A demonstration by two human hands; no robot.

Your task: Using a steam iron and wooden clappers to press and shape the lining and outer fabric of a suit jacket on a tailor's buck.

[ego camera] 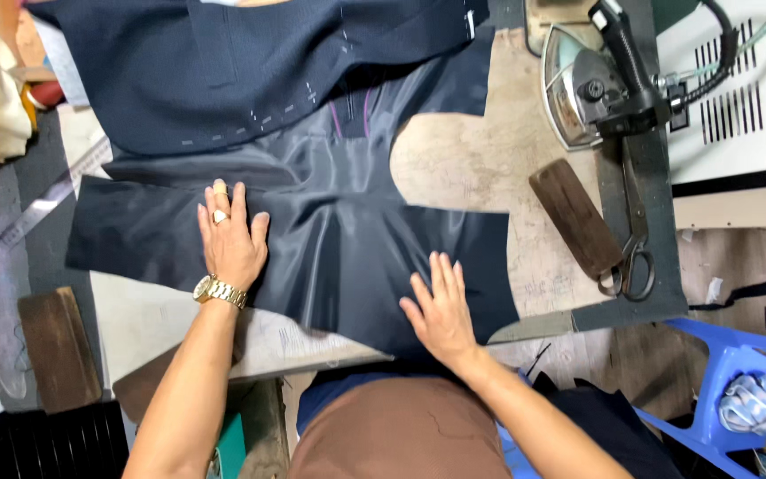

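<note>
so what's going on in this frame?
A person presses both hands flat on a dark navy, shiny piece of cut lining fabric spread over a worn work table. The left hand, with gold rings and a gold wristwatch, rests on the fabric's left part; the right hand rests near its lower edge. Neither hand grips anything. A steam iron, metal scissors and a dark wooden block lie to the right, untouched.
</note>
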